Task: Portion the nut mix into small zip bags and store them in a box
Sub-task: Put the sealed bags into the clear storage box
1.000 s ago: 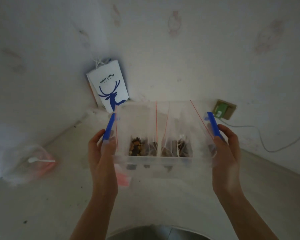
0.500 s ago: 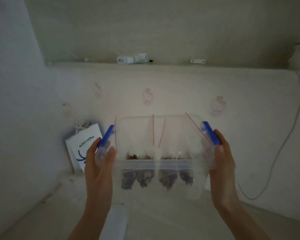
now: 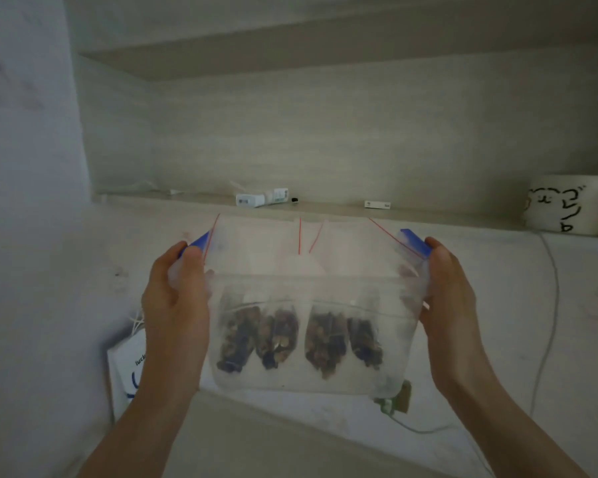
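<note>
A clear plastic box (image 3: 311, 381) with blue side clips hangs in the air in front of me, just below a shelf edge. My left hand (image 3: 176, 301) grips its left end near one blue clip (image 3: 197, 241). At the right end my right hand (image 3: 446, 298) grips beside the other clip (image 3: 415, 241). Inside stand several small zip bags (image 3: 299, 336) with red seal lines, their bottoms filled with dark nut mix. The bag tops rise above the box rim.
A shelf (image 3: 325, 210) runs across just above the box, with a white charger (image 3: 252, 200), a small white part (image 3: 377, 204) and a white roll with black drawings (image 3: 570, 203). A white paper bag (image 3: 126, 370) leans at lower left. A cable (image 3: 549, 305) hangs at right.
Both hands have lifted the box upward from the table toward the shelf. My view has tilted up, so the box bottom now faces me and the shelf fills the top.
</note>
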